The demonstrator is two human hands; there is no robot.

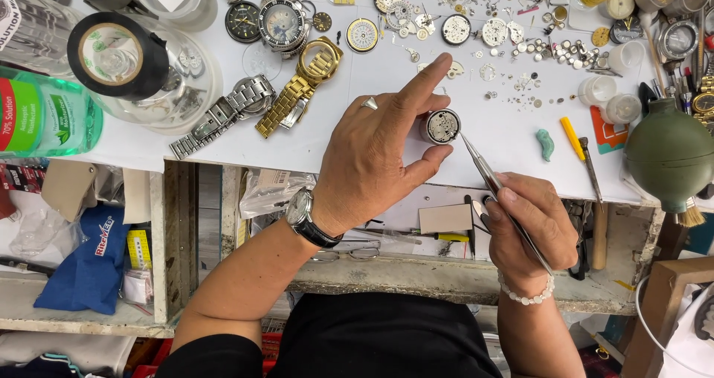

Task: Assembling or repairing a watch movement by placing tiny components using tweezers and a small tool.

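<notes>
Watch movement (pixel 443 126): small round metal disc w/ exposed gearwork, face up, held just above the white bench top (pixel 312 144) near its front edge, approx. centre of view. Left hand (pixel 379 151) pinches it, thumb at 6 o'clock of the disc, index finger arching over the 12 o'clock side; ring on one finger, dark-strap wristwatch on the wrist. Tweezers (pixel 494 181), slim steel, enter from 5 o'clock; tips touch the movement's right rim. Right hand (pixel 529 225) is closed round the tweezer shank, pen-style; bead bracelet at the wrist. Outward: gold bracelet watch (pixel 309 77) and steel bracelet watch (pixel 234 107) lie at 10 o'clock of the movement, just beside each other. Loose dials, gears & screws scattered at 12–2 o'clock. Green rubber blower (pixel 669 155) at 3 o'clock, well apart. Black tape roll (pixel 115 55) and green bottle (pixel 44 118) at far 9–10 o'clock
</notes>
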